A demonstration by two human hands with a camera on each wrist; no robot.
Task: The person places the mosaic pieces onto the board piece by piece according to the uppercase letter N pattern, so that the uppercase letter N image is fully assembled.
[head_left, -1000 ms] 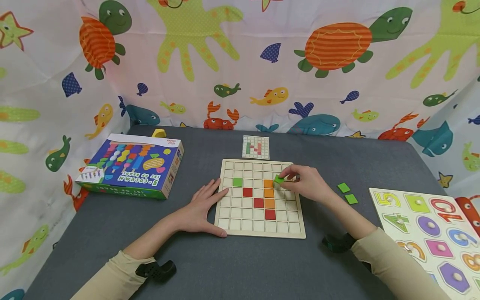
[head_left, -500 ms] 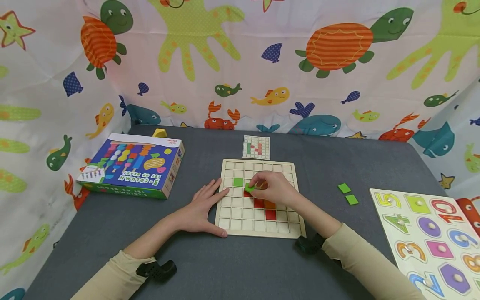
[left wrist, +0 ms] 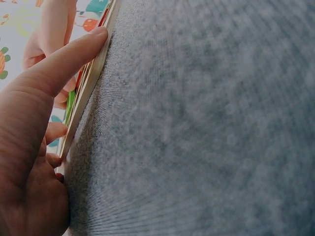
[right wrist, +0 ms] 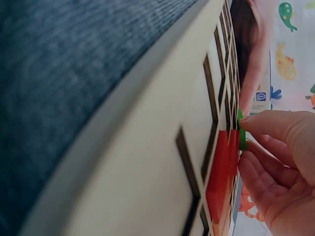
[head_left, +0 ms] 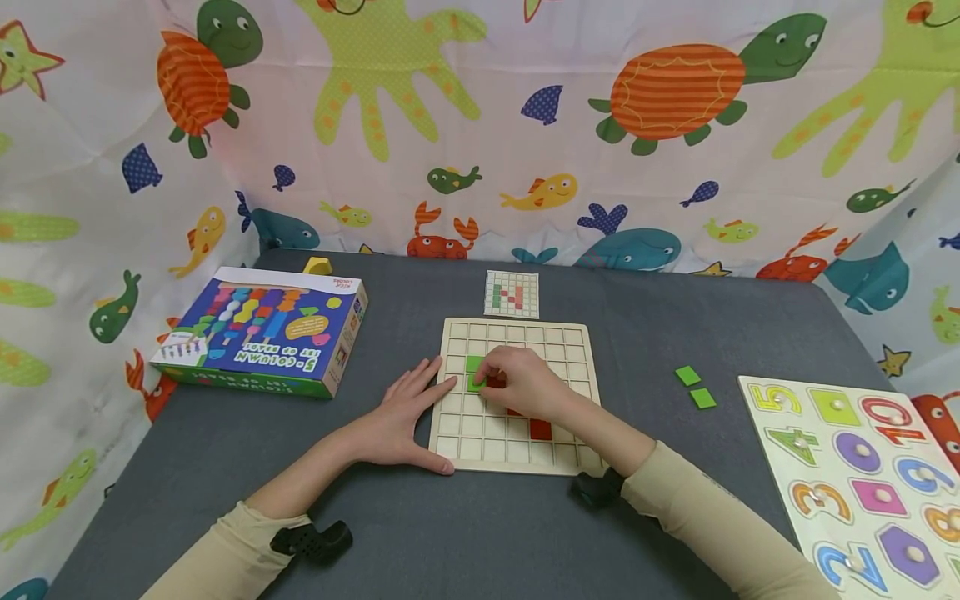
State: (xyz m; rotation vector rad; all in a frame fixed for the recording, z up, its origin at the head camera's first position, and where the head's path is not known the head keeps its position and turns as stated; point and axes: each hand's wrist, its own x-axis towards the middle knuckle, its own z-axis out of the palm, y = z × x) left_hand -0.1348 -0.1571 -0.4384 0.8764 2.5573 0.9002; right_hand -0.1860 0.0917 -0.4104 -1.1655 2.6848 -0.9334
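Observation:
A wooden grid board [head_left: 480, 452] lies flat on the table. My left hand [head_left: 397, 423] rests against its left edge, fingers spread, the thumb at the near corner. With thumb and fingertips my right hand [head_left: 521, 385] pinches a green square tile [head_left: 474, 383] over the cell just below another green tile [head_left: 474, 363]. In the right wrist view the pinched green tile [right wrist: 242, 135] stands close to the board's surface beyond the red tiles [right wrist: 219, 172]; whether it is fully seated, I cannot tell. One red tile [head_left: 540, 430] shows below my right hand, which hides the orange tiles.
A small pattern card [head_left: 512, 296] lies behind the board. Two loose green tiles [head_left: 694, 387] are to the right, beside a number-and-shape puzzle board [head_left: 840, 467]. At the back left are a blue bead-set box [head_left: 262, 325] and a yellow block [head_left: 318, 266].
My right hand has carried the green tile leftward across the board, from right of the orange tiles to the cell under the first green tile. The left hand has stayed put.

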